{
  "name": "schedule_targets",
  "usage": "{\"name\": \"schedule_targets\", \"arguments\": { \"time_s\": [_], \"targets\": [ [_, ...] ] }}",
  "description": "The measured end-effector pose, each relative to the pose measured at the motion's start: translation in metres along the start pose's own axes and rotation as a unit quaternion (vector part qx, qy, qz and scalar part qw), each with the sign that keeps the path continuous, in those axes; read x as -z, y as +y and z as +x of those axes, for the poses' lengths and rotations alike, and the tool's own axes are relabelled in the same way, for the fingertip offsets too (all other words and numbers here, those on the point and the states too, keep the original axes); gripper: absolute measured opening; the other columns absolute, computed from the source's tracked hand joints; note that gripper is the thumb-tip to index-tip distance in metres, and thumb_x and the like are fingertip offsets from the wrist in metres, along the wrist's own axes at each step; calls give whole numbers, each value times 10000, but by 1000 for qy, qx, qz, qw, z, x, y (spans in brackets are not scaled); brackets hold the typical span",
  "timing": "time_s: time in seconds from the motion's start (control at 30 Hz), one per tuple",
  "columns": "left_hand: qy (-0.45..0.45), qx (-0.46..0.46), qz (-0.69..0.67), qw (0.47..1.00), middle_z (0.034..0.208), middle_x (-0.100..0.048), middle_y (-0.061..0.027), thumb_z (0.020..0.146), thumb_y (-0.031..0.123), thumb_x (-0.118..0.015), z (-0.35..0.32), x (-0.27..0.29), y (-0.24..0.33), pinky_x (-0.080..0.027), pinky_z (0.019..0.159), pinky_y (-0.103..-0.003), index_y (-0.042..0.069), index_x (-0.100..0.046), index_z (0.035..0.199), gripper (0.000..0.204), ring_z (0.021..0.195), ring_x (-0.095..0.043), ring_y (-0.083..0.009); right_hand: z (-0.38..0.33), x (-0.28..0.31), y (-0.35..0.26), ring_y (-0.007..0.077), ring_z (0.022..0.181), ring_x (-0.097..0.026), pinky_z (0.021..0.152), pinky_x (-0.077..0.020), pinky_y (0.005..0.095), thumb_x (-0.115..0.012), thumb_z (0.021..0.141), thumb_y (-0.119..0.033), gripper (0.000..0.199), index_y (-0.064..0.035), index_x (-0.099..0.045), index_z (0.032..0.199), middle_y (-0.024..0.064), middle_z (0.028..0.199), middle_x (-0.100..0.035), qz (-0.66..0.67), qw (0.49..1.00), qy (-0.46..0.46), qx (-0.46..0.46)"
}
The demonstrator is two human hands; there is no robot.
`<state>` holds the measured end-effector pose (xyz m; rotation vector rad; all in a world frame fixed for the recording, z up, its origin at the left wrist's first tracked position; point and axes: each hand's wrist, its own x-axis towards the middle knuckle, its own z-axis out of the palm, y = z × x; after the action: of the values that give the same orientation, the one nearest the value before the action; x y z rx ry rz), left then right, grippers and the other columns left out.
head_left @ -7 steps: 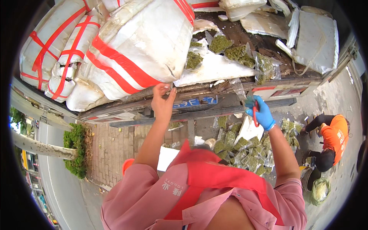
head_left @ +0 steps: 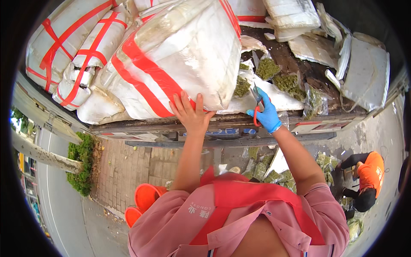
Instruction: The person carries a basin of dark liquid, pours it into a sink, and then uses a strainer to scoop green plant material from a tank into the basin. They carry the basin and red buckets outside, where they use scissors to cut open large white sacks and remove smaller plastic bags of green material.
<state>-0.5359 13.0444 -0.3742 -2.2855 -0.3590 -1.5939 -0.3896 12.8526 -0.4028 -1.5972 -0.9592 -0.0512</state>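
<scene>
Head view: the bare left hand (head_left: 192, 112) lies flat, fingers spread, against the lower edge of a large white plastic-wrapped bale bound with red tape (head_left: 180, 55). This bale rests tilted at the rear edge of a dark wooden truck bed (head_left: 295, 55). The right hand (head_left: 266, 113), in a blue glove, is closed around the handles of red-handled scissors (head_left: 257, 109), whose blades point up toward the bale's lower right corner. Whether the blades touch the wrapping cannot be told.

Further white bales with crossed red tape (head_left: 72, 51) lie stacked to the left. Clear bags of green leafy material (head_left: 282, 81) and flat white foam slabs (head_left: 364, 73) lie on the bed to the right. Orange plastic buckets (head_left: 143, 201) stand on the paved ground below. A second person in an orange top (head_left: 368, 175) crouches at the lower right among more green bags.
</scene>
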Motion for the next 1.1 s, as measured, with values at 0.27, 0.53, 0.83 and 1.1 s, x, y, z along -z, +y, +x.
{"name": "schedule_targets", "arguments": {
  "time_s": [0.27,0.53,0.83,1.1],
  "targets": [
    [32,-102,-44,993,1226,-401,-172,738,651,-375,43,-29,-21,-302,854,-556,174,-395,1214,674,1067,-398,-412,55,-30,40,227,815,-514,742,-424,314,-699,577,-94,636,-69,-426,1151,109,968,-545,-121,991,59,24],
    [-30,-193,-88,977,1251,-409,-97,722,470,-535,99,-62,34,-314,868,-533,280,-477,1152,474,1106,-403,-354,18,77,9,128,691,-473,634,-410,248,-739,602,-105,456,-52,-473,968,50,785,-505,-130,984,91,-87],
    [-139,-235,-393,878,1199,-464,-8,669,181,-618,113,-66,88,-335,887,-487,193,-519,1094,437,1148,-384,-255,-104,229,-39,93,740,-481,652,-413,234,-645,686,-62,359,-17,-466,994,27,808,-535,-248,921,53,-295],
    [19,-48,-147,988,1012,-580,-74,675,153,-601,202,17,-105,-286,918,-447,86,-566,892,230,1035,-484,-271,93,129,-160,169,861,-544,789,-414,269,-659,712,-332,635,-10,-358,1169,81,899,-563,14,994,-21,-109]
  ]
}}
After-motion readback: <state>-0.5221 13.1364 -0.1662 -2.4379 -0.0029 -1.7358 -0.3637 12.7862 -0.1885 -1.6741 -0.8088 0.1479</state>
